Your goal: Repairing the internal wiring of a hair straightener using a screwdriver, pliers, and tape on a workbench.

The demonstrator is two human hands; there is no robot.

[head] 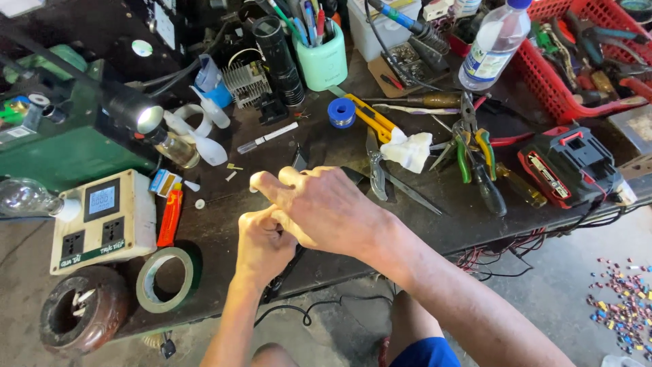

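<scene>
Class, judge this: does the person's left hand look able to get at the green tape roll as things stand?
Probably yes. The left hand is beside the green tape roll, with bare bench between them, though it is pressed against the right hand.

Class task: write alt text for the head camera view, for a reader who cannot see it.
Seen from above, a person's right hand overlaps their left hand, fingers together, over a cluttered dark workbench. Around them lie a roll of green tape, pliers, a red battery pack and a red basket of tools.
</scene>
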